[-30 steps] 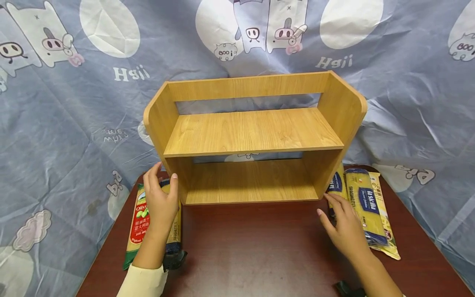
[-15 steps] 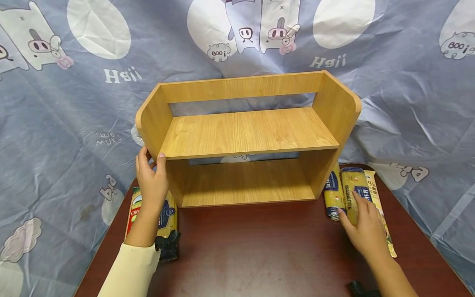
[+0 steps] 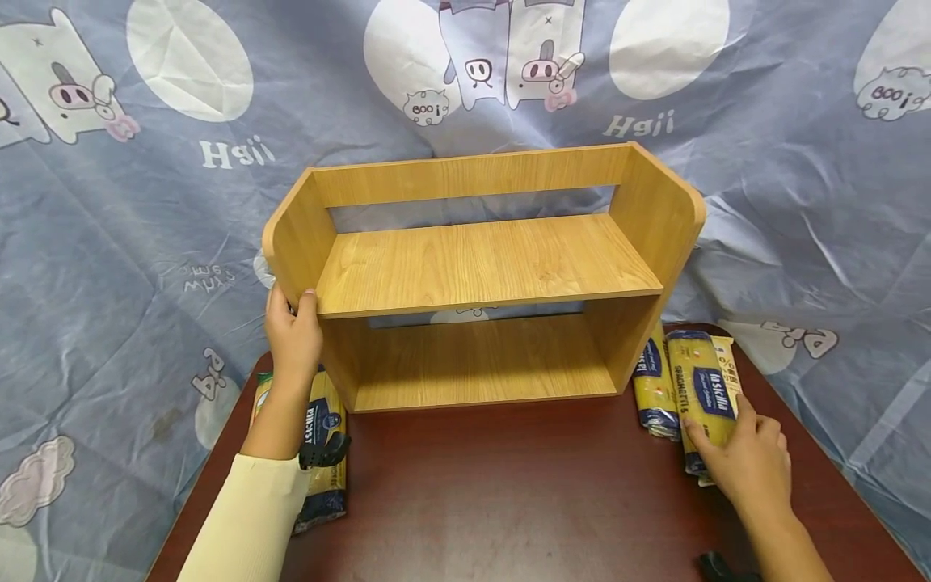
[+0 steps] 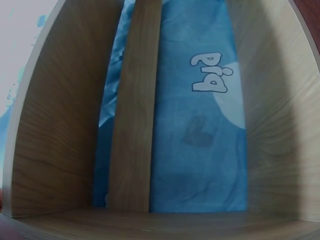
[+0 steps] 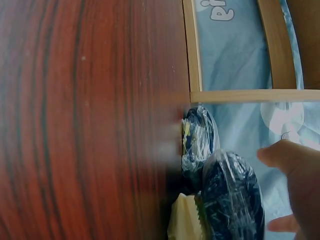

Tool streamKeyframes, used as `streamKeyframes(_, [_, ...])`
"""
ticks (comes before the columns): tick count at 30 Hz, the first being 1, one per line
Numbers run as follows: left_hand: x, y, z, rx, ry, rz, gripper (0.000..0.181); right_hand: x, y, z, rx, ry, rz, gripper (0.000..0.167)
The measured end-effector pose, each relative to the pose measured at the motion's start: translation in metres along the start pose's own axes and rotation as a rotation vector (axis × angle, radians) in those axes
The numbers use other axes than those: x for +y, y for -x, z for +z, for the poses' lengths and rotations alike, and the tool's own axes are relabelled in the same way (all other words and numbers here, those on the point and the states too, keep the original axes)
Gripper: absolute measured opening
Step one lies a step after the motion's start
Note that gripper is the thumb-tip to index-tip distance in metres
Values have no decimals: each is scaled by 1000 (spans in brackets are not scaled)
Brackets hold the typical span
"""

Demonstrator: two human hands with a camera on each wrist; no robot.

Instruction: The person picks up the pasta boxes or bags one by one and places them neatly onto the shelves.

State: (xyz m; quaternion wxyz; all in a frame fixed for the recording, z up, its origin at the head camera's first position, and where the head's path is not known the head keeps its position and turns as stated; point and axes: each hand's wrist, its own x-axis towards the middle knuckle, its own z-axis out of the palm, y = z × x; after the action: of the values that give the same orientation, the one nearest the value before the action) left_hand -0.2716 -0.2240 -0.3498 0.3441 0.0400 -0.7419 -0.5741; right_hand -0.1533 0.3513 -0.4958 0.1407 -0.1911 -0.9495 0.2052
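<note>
Plainly gripping shelf at nine o'clock with left hand, likely for steadiness; holding right hand wide-fingered over spaghetti packet at four, perhaps touching.

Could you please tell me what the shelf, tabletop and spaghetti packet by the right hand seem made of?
Shelf: wood or wood-effect board, smooth satin finish; pale grain shows. Tabletop: wood or laminate, semi-gloss; dark streaks, soft reflections. Spaghetti packet: probably glossy plastic film; wrinkles catch highlights.

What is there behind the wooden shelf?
Behind the wooden shelf, a patterned cloth shows above it and through its back gaps. Whatever its boards cover cannot be seen.
</note>
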Motion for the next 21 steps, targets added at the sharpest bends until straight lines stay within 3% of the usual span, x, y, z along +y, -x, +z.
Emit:
streamKeyframes(8, [-10,-6,6,0,59,-43,32,11,-10,1,-137,70,39,111])
streamKeyframes(15, [-16,-8,9,-1,123,-66,31,13,-19,-2,-211,35,78,119])
streamKeyframes(21, [-17,-8,8,-39,141,-75,37,14,-29,-15,-343,2,116,117])
